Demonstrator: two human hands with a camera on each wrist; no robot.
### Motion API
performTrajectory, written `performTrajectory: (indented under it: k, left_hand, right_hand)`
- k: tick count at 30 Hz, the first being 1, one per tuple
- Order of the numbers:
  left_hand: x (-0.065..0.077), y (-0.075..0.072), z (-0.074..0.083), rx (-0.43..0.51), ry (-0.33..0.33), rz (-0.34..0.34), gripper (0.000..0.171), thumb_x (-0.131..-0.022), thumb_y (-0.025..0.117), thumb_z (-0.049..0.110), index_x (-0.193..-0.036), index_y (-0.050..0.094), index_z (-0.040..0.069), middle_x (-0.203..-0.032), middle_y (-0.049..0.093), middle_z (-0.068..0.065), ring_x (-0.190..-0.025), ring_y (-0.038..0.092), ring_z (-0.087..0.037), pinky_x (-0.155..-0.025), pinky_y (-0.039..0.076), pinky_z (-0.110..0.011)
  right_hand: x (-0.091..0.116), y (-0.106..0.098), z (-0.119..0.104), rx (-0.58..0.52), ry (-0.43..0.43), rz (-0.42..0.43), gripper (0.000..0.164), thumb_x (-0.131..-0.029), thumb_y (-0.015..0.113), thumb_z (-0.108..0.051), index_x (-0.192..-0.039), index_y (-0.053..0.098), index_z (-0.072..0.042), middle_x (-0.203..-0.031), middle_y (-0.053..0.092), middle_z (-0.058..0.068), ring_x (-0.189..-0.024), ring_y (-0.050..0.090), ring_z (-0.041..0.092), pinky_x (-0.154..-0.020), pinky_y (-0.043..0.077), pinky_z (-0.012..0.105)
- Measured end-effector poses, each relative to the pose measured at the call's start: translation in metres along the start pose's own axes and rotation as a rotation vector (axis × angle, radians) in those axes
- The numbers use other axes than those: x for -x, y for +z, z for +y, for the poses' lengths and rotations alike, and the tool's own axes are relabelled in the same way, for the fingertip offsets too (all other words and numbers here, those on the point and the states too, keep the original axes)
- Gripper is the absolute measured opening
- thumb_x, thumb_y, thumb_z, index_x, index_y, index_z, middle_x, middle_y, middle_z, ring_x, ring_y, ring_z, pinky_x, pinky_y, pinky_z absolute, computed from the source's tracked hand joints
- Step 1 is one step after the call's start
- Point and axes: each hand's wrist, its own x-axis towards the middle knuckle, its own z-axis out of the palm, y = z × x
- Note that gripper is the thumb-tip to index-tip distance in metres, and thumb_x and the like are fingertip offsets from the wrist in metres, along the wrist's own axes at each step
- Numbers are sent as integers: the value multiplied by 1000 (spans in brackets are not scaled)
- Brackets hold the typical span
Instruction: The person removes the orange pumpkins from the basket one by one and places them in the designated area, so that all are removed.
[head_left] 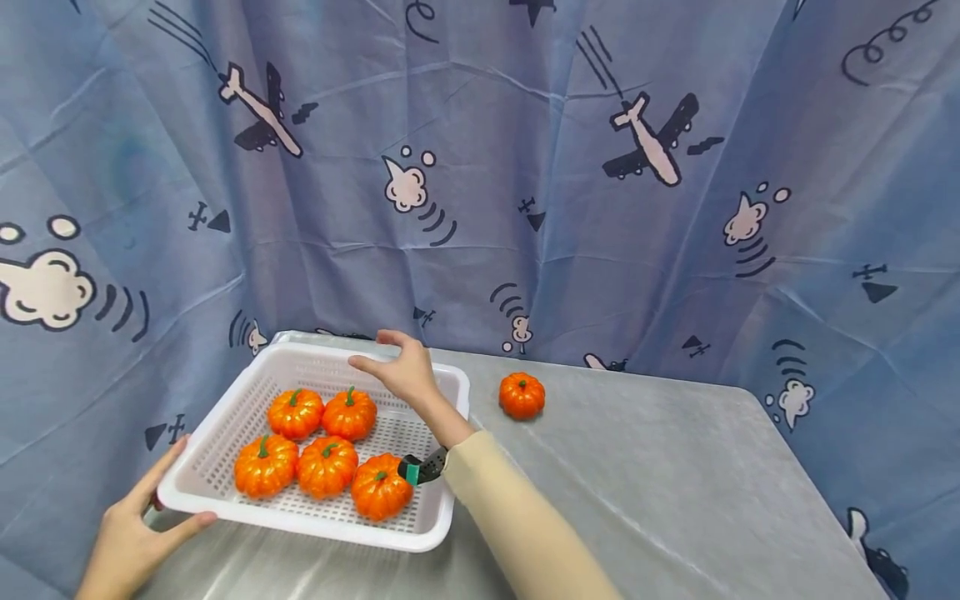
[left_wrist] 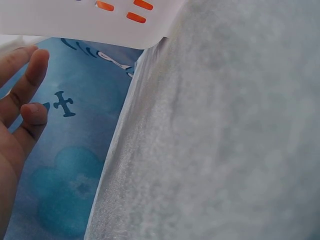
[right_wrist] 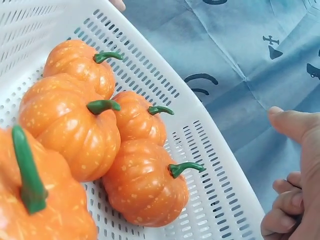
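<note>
A white plastic basket (head_left: 311, 522) with slotted walls stands on the table's left part. Several small orange pumpkins (head_left: 327, 467) with green stems lie inside it; they also show close up as shiny ribbed pumpkins (right_wrist: 145, 182) in the right wrist view. At the basket's near left corner is my left hand (head_left: 135, 529), thumb by the front rim and fingers spread along the left side. My right hand (head_left: 401, 371) reaches across the basket to its far rim, thumb and forefinger apart, with nothing between them. Whether it touches the rim is unclear.
One more orange pumpkin (head_left: 522, 396) sits on the grey-covered table (head_left: 637, 483), right of the basket. A blue curtain (head_left: 480, 167) printed with airplanes hangs behind and beside the table. A black strap (head_left: 423, 468) is on my right wrist.
</note>
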Motion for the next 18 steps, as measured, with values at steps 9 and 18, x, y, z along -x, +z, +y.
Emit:
performTrajectory:
  k: [9, 18]
  left_hand:
    - [1, 0, 1, -2, 12, 4, 111, -68, 100, 12, -163, 46, 27, -131, 36, 51, -105, 39, 25, -85, 25, 0]
    - [0, 1, 0, 4, 23, 12, 111, -66, 101, 10, -162, 48, 22, -127, 37, 53, -103, 40, 25, -84, 26, -1]
  right_hand:
    - [3, 1, 12, 16, -51, -130, 65, -83, 92, -37, -138, 70, -8, -135, 71, 3, -132, 61, 21, -114, 46, 38]
    - [3, 3, 15, 133, -71, -295, 63, -82, 92, -36, -135, 73, -9, -127, 76, -1, -131, 62, 17, -111, 47, 34]
